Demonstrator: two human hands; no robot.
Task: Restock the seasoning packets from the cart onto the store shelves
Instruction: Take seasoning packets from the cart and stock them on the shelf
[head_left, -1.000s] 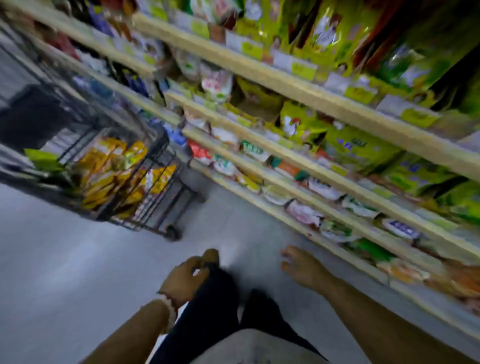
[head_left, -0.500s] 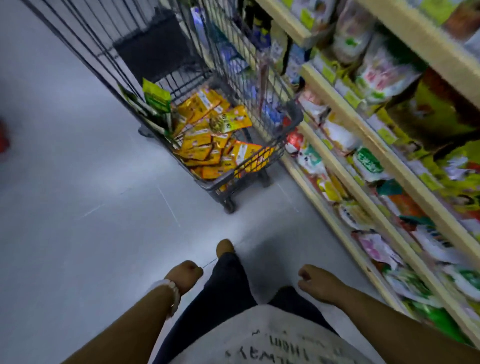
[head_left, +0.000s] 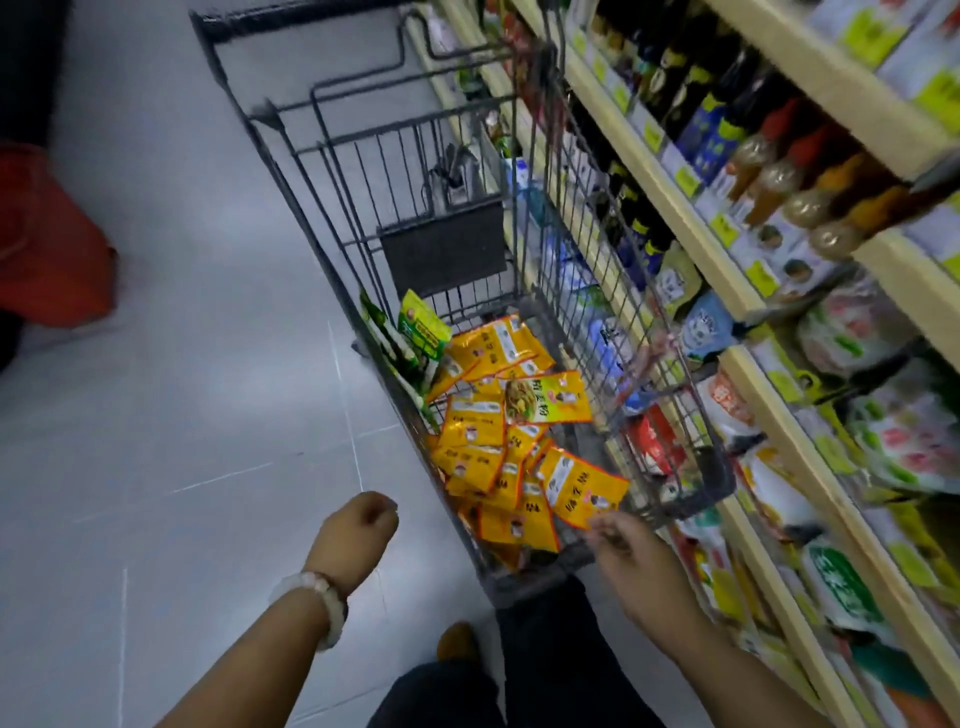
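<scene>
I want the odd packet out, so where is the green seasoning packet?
In the head view, the green seasoning packet stands at the left wall of the grey wire cart, beyond the yellow seasoning packets.

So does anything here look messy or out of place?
Only mildly: the orange seasoning packets lie in a loose, overlapping heap on the bottom of the cart, tilted every which way, while a few green packets stand against its left wall. Nothing looks spilled or torn.

The yellow seasoning packets (head_left: 511, 431) in the grey wire cart (head_left: 332, 208) carry printed characters, but they are too blurred to read. The yellow price tags (head_left: 724, 228) on the shelf edges are also unreadable.
</scene>
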